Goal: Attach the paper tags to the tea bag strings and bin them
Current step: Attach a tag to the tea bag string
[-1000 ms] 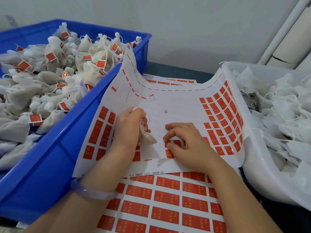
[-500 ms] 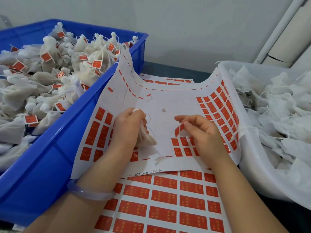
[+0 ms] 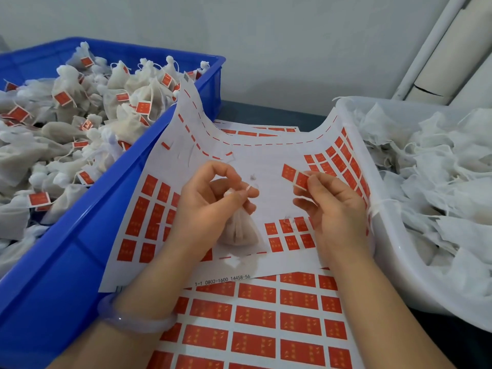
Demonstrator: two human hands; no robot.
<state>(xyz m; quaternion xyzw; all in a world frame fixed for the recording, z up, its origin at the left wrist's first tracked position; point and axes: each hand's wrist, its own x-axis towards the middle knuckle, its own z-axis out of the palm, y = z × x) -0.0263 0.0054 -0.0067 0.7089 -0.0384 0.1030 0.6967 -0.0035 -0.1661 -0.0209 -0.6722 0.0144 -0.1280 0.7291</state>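
From my seat the blue bin (image 3: 80, 262) fills the left side, its near and left walls cut off by the frame. It is heaped with tagged tea bags (image 3: 80, 123), and the gold marks on their red tags are too small for me to read. On the right a white tub (image 3: 386, 262) runs out of view and holds untagged bags (image 3: 439, 182) in a tangle where I cannot tell one from another.

Between the two lies the upper tag sheet (image 3: 266, 161), its side edges curling up against both containers. Its middle is bare white, with red tags left at both sides and along the near edge. Its near margin carries the only writing I can read: "1-1 0802-1600 14458-56". Under it a lower tag sheet (image 3: 266, 315) of larger-looking red tags runs off the bottom edge, and its print is blurred. A further sheet (image 3: 255, 130) peeks out at the back.

My left hand (image 3: 210, 201) is curled, thumb and fingertips pinching the neck of the tea bag (image 3: 239, 233), which hangs over the bare part of the upper sheet. A white loop of string (image 3: 249, 188) shows at the fingertips, but I cannot tell how it runs. A pale bracelet (image 3: 133, 320) sits on that wrist.

My right hand (image 3: 332, 206) pinches one end of a loose red tag (image 3: 288, 172) between thumb and forefinger, the other fingers loosely bent. The tag is apart from the string
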